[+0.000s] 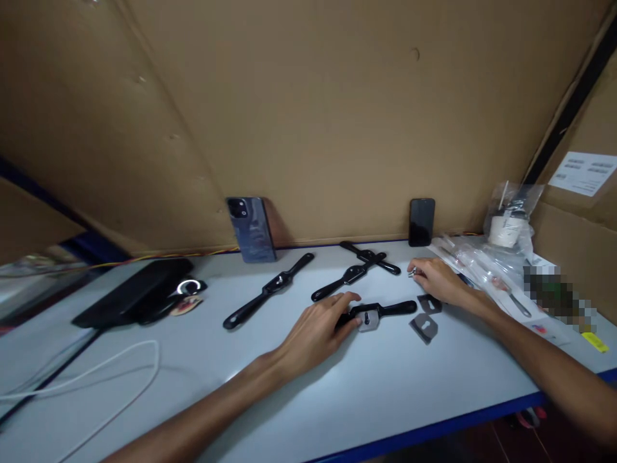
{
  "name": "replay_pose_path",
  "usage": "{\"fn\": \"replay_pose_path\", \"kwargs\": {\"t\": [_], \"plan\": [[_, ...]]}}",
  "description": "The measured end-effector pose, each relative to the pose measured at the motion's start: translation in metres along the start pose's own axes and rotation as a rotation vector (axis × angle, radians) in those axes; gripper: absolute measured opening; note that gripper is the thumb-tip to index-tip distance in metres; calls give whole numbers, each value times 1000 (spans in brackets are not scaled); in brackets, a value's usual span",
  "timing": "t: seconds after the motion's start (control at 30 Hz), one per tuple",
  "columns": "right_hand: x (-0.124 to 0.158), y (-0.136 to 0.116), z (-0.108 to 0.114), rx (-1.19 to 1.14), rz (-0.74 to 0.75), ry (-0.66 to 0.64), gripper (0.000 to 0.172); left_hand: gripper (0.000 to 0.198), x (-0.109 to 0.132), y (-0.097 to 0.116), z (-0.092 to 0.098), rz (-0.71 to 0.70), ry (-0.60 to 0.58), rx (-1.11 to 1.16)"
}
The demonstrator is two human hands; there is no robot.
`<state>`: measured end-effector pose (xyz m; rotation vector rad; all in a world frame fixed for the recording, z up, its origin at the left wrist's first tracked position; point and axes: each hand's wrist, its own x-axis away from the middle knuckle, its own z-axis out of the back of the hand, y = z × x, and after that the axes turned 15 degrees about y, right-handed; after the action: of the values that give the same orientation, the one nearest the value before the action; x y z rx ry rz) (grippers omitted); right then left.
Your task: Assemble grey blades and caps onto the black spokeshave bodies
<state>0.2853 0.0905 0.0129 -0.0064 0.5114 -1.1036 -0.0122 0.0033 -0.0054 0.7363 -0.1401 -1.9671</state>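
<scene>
My left hand [324,326] grips the left part of a black spokeshave body [398,308], its fingers over the handle. A flat grey slotted blade [370,323] rests against the body's middle, by my left thumb. To the right, my right hand [438,280] pinches a small shiny metal piece [412,271], perhaps a screw; its exact kind is hard to make out. Below that hand lie a grey notched plate [424,328] and a darker one [429,303]. Two more spokeshave bodies [351,276] [354,249] lie crossed behind, and another spokeshave body [250,310] lies further left.
A blue-grey phone [251,230] and a black phone [421,222] lean on the cardboard wall. Plastic packaging [482,270] and a bagged white cup [505,230] stand right. A black box-like device [135,292] and white cable [157,360] lie left. The blue table edge [434,424] is near.
</scene>
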Motion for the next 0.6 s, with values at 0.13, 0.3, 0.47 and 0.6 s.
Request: {"fn": "replay_pose_path", "kwargs": {"t": [0.13, 0.3, 0.47, 0.6], "plan": [[-1, 1, 0, 39, -48, 50, 29, 33, 0, -1, 0, 6, -13, -2], [-6, 12, 8, 106, -122, 127, 22, 36, 0, -2, 0, 22, -16, -2], [-9, 18, 16, 146, -170, 197, 23, 38, 0, -4, -1, 11, -8, 4], [-12, 24, 27, 179, -193, 248, 26, 39, 1, -5, -1, 18, 3, 17]]}}
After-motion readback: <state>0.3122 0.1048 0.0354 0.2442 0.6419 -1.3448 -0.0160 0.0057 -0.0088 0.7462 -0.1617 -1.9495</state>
